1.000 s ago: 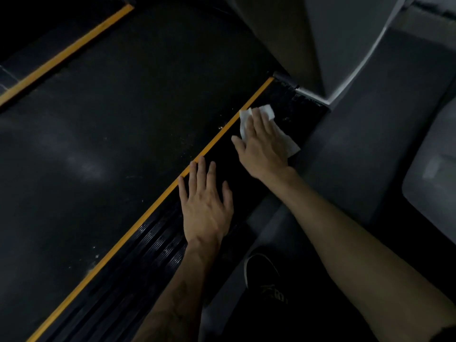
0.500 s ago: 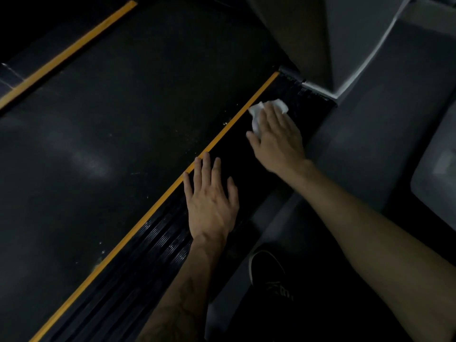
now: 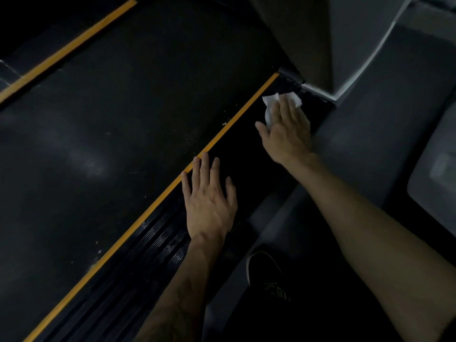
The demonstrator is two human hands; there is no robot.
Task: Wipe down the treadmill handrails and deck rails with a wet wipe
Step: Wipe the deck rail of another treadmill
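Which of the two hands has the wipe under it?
The right hand, farther up the deck rail, presses the white wipe flat. The left hand rests bare on the rail.

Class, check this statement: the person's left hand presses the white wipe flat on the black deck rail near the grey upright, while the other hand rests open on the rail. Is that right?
Not quite. The head view shows the right hand pressing the white wipe on the deck rail near the grey upright; the left hand rests open on the rail.

Wet wipe (image 3: 271,102) mostly hidden under right hand (image 3: 287,130); shoe (image 3: 265,272) dim, unclear.
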